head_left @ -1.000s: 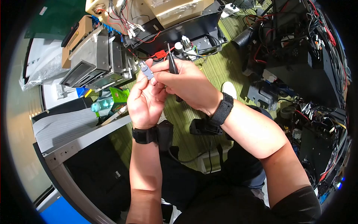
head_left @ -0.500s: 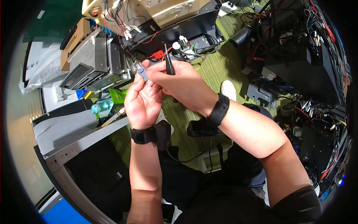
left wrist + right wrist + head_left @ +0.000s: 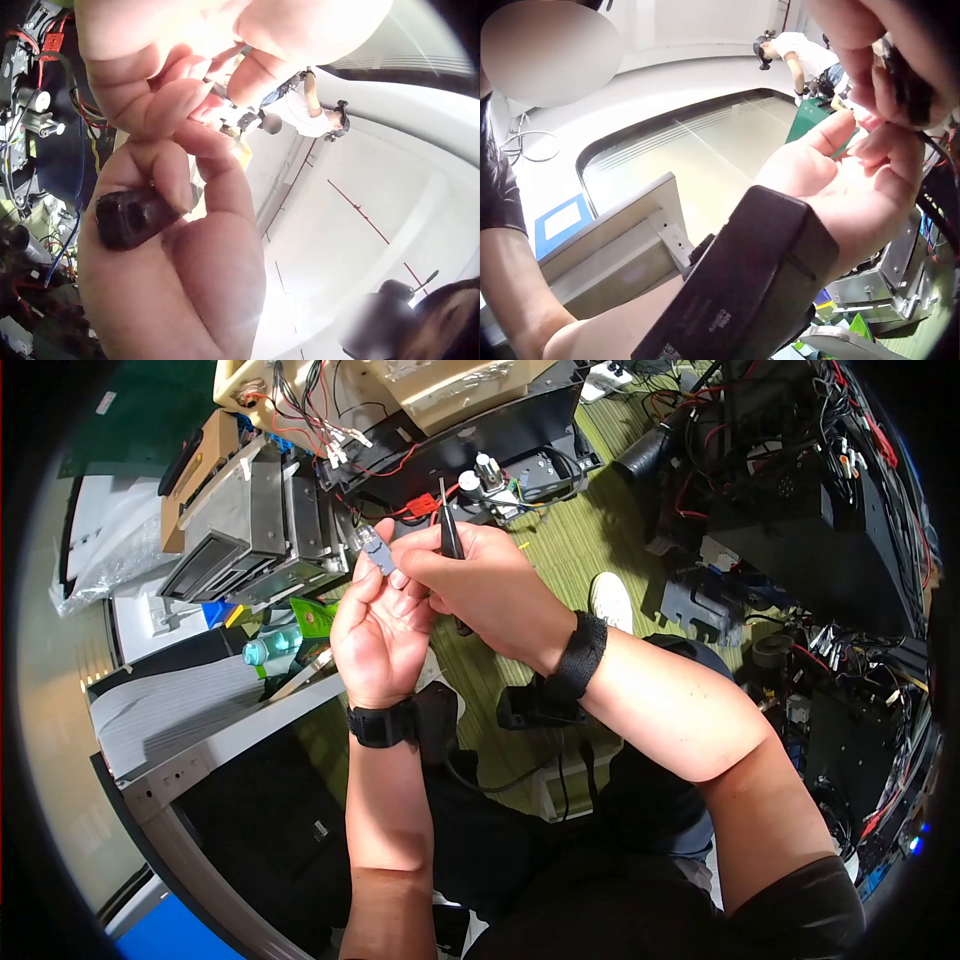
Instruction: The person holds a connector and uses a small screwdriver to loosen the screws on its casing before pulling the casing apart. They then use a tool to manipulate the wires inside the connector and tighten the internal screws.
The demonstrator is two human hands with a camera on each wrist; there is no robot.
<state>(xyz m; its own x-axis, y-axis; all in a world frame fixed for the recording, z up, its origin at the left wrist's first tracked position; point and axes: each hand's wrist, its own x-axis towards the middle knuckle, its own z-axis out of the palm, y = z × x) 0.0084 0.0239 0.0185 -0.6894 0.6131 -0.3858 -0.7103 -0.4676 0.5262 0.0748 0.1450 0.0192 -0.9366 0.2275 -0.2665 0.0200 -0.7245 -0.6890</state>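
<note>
In the head view a small grey connector with a clear end [image 3: 378, 552] is pinched in the fingers of the left hand [image 3: 382, 640], palm up. The right hand [image 3: 500, 590] holds a black pen-like tool [image 3: 451, 538] with its thin metal tip pointing up and away, while its thumb and finger touch the connector's side. In the left wrist view the tool's dark end [image 3: 135, 217] sticks out of the right hand [image 3: 172, 277]. Fingers mostly hide the connector in both wrist views.
Beyond the hands lie a red connector [image 3: 424, 505], wires and a black metal housing [image 3: 480, 435]. Metal boxes [image 3: 235, 510] and a teal bottle [image 3: 262, 650] are at left, black equipment [image 3: 810, 540] at right. Another person [image 3: 311, 109] stands in the background.
Both hands have shifted slightly left in the head view, with the connector and the tool still held. The grip looks much the same.
</note>
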